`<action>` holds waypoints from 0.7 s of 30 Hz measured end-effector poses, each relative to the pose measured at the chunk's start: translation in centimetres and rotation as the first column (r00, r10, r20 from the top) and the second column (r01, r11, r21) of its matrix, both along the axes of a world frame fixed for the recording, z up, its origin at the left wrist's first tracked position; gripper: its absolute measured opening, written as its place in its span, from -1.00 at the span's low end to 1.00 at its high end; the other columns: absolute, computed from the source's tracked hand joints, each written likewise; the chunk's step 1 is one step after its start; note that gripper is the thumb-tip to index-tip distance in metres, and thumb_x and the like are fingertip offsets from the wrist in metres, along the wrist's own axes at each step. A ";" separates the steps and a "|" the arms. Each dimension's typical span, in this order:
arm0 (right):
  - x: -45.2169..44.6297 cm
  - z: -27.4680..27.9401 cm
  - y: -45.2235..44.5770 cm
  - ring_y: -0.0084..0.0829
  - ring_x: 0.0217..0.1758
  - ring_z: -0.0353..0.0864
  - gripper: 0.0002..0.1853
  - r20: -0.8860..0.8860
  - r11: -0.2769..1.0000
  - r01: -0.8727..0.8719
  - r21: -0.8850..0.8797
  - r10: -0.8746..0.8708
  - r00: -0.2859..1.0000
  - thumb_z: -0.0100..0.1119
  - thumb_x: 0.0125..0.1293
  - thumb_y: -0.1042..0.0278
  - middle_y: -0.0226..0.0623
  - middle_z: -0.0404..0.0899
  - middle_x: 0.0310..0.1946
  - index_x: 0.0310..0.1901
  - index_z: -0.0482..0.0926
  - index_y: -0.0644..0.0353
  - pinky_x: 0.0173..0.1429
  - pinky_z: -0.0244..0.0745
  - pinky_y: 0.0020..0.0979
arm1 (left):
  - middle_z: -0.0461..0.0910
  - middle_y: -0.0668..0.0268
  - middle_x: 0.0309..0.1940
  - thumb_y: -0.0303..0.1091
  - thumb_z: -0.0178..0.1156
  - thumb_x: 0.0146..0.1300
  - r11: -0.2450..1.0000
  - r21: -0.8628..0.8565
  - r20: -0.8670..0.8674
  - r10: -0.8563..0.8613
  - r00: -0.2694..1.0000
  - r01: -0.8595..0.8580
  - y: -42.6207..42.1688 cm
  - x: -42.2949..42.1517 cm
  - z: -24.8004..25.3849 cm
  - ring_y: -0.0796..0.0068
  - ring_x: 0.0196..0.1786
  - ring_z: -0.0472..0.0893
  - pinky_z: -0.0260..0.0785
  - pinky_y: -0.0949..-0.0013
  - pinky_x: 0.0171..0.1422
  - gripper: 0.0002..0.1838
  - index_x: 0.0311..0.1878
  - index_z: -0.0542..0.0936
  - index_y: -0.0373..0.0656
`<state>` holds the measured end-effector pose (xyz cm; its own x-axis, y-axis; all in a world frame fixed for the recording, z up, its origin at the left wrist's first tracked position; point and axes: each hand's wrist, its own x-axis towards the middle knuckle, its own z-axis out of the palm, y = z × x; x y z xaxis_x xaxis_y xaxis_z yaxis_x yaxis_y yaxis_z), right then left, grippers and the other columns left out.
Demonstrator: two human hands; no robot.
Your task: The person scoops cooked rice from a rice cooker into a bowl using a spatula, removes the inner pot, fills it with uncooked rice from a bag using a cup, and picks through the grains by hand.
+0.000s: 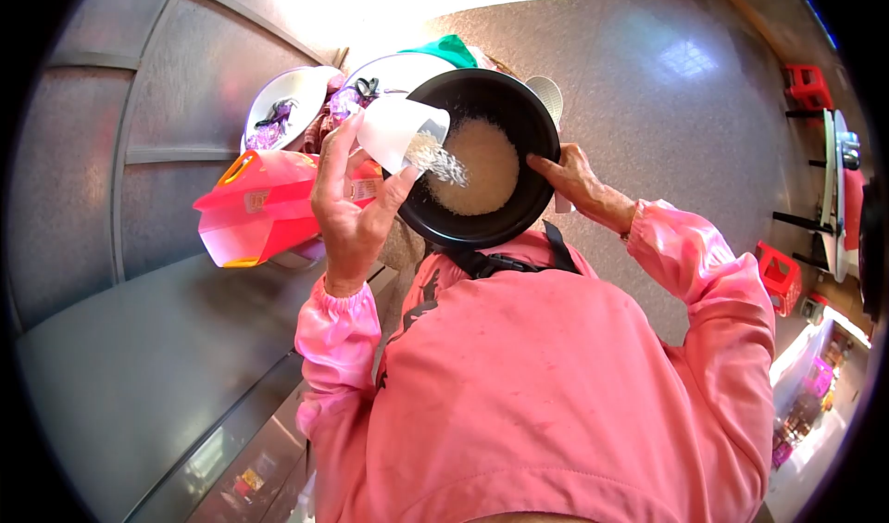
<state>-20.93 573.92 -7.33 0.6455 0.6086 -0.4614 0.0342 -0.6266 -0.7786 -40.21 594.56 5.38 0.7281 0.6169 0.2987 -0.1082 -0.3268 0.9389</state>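
Note:
A white cup point(387, 132) is tilted over the left side of a round black pot point(526, 115), held in my left hand point(350, 203) with thumb and fingers around it. White grains spill from its mouth onto the pale rice point(483, 166) lying in the bottom of the pot. My right hand point(576, 182) grips the pot's right rim, thumb on the edge and the other fingers partly hidden below. Just left of my left hand is a red and pink bag point(269, 199) with a yellow-edged handle hole.
White basins point(269, 106) with purple items stand beyond the bag. A green cloth point(449, 50) lies behind the pot. Metal panels point(69, 152) and a grey surface point(139, 356) are at the left. Red stools point(780, 277) and a table point(833, 194) stand at the far right.

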 end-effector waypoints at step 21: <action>-0.7 0.0 -0.8 -0.50 -0.43 0.52 -0.61 -0.135 0.973 0.207 0.100 -0.192 0.972 0.19 0.08 0.17 -0.25 0.59 -0.51 -0.35 0.57 0.47 -0.31 0.42 -0.38 | 0.47 0.15 -0.02 -0.42 0.35 0.04 0.981 -0.164 0.037 -0.096 0.995 0.101 1.3 1.0 -1.6 0.44 -0.04 0.51 0.39 0.43 0.02 -0.38 0.17 0.32 -0.35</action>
